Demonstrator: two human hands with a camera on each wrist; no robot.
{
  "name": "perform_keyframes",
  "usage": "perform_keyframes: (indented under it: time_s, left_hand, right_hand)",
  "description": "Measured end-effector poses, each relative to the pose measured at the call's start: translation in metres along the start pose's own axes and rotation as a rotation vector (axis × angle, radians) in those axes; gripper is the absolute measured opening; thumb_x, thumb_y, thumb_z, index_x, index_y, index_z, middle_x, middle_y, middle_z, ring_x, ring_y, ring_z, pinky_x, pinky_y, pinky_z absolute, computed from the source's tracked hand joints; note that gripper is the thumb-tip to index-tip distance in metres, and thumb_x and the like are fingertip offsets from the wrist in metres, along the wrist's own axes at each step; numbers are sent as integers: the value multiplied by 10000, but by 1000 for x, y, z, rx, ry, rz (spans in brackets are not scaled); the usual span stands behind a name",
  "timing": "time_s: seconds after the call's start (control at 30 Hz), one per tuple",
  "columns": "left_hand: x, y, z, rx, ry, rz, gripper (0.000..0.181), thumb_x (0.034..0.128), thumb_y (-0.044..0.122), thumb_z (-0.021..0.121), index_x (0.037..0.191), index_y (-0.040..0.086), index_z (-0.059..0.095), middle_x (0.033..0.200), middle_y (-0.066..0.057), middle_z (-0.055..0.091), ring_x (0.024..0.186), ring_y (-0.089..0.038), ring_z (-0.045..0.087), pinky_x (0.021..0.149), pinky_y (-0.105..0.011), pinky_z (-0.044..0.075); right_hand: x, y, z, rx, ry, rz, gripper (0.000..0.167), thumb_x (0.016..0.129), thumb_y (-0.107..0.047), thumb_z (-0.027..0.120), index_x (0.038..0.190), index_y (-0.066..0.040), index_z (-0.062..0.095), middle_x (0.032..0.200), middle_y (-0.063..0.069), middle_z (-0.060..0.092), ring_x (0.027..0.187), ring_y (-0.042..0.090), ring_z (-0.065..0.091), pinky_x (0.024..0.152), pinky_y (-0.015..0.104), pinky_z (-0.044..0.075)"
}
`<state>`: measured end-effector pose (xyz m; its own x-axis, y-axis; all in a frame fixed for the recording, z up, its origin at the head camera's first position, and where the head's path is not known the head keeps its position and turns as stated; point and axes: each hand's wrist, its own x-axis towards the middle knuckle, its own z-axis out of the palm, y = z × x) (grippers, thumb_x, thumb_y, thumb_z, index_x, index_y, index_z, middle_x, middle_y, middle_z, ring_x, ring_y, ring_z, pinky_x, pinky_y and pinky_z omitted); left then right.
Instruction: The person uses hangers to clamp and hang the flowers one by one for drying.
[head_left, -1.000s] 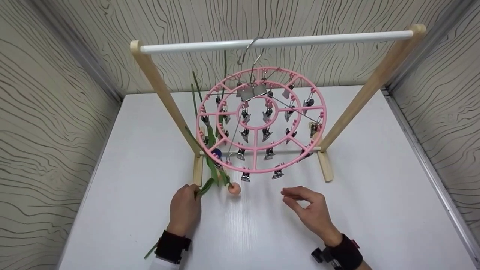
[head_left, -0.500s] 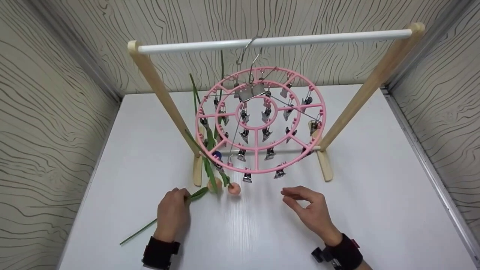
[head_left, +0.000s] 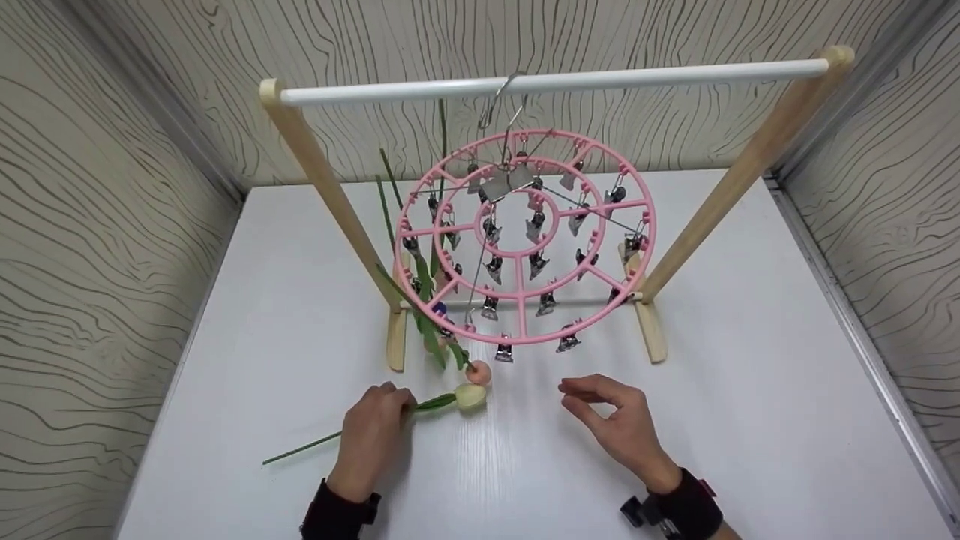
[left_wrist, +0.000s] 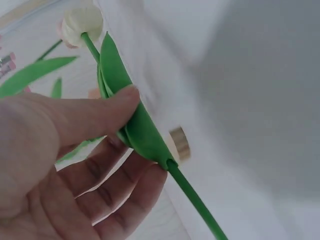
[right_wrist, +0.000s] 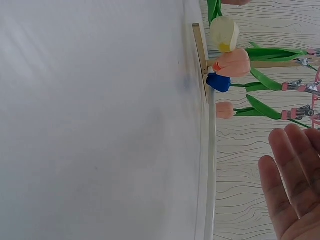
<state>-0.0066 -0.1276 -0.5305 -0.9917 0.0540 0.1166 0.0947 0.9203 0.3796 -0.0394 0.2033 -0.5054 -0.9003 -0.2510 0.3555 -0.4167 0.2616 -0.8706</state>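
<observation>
My left hand (head_left: 375,431) pinches an artificial white tulip (head_left: 471,396) by its leaves, above the front left of the table. In the left wrist view, the thumb lies over the green leaf (left_wrist: 145,132), and the stem runs down past the fingers. My right hand (head_left: 619,420) holds nothing; its fingers are loosely bent, thumb apart. Above hangs a round pink clip hanger (head_left: 517,339). From its left side, a peach tulip (head_left: 478,372) and a blue tulip (right_wrist: 218,82) hang blossom down. Another peach tulip (right_wrist: 225,110) hangs there in the right wrist view.
A wooden stand with a white top rod (head_left: 637,79) carries the hanger by a metal hook (head_left: 495,97). Its feet (head_left: 651,330) rest on the white table (head_left: 765,375). Several metal clips (head_left: 568,343) dangle from the rings. Patterned walls (head_left: 600,30) enclose the table.
My left hand draws the white tulip left and toward me, then back right and slightly away. Its blossom now shows beside the peach one. The hanger sways slightly; my right hand barely moves.
</observation>
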Motion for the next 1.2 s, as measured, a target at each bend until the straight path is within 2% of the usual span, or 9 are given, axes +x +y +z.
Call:
perform_keyframes:
  time_s: [0.13, 0.23, 0.37, 0.5, 0.6, 0.7, 0.9, 1.07, 1.2]
  left_hand:
    - [0, 15, 2, 5, 15, 53, 190, 782, -47, 793, 756, 133, 737, 693, 49, 579, 671, -133, 565, 540, -245, 487]
    - [0, 24, 3, 0, 24, 86, 177, 774, -26, 809, 746, 133, 736, 692, 51, 580, 662, -136, 561, 527, -245, 477]
    - [1, 34, 5, -9, 15, 113, 164, 769, 0, 825, 737, 133, 736, 693, 53, 580, 655, -135, 553, 524, -245, 465]
    - [3, 44, 7, 14, 10, 155, 143, 772, 22, 830, 741, 133, 745, 688, 46, 577, 642, -137, 539, 513, -236, 443]
    - [6, 52, 9, 33, 1, 186, 128, 779, 33, 826, 747, 134, 755, 686, 43, 577, 634, -130, 525, 504, -222, 416]
    - [8, 60, 10, 31, -10, 208, 123, 794, 33, 813, 754, 136, 759, 685, 43, 580, 624, -115, 503, 501, -208, 391]
    - [11, 72, 13, 36, -10, 255, 137, 818, 33, 783, 753, 151, 752, 693, 48, 592, 618, -100, 488, 498, -192, 369]
    - [11, 79, 17, 80, 40, 311, 145, 815, 56, 771, 727, 164, 733, 689, 45, 583, 617, -119, 500, 481, -204, 354]
    - [11, 83, 18, 101, 54, 327, 141, 816, 77, 782, 717, 163, 729, 698, 40, 604, 615, -123, 504, 473, -208, 342]
  right_hand:
    - [0, 1, 1, 3, -4, -12, 267, 806, 138, 759, 1027, -12, 755, 933, 107, 754, 826, 137, 721, 740, 170, 575]
    - [-2, 9, 2, -14, -7, -26, 278, 800, 133, 769, 1031, -22, 756, 938, 84, 754, 824, 146, 720, 741, 187, 582]
    - [-5, 23, 3, -51, -30, -34, 310, 802, 65, 809, 1061, -101, 767, 970, -1, 752, 845, 181, 720, 740, 246, 601]
    - [-3, 30, 4, -85, -89, -99, 329, 819, -29, 835, 1110, -163, 761, 1022, -44, 744, 909, 175, 716, 778, 259, 598]
    - [0, 29, 7, -141, -133, -187, 326, 829, -100, 845, 1136, -166, 757, 1059, -36, 740, 961, 158, 709, 833, 224, 575]
    - [3, 28, 10, -200, -170, -240, 318, 840, -175, 845, 1147, -169, 761, 1088, -44, 736, 1000, 135, 696, 873, 198, 554]
    - [8, 25, 16, -290, -233, -304, 291, 837, -259, 852, 1100, -162, 775, 1081, -68, 723, 1000, 102, 678, 842, 231, 570]
    - [11, 23, 21, -359, -293, -356, 302, 787, -266, 893, 1050, -168, 780, 1024, -74, 713, 949, 85, 669, 782, 260, 581]
    - [13, 21, 25, -424, -358, -381, 270, 775, -266, 901, 998, -167, 786, 950, -87, 707, 887, 79, 653, 744, 267, 575]
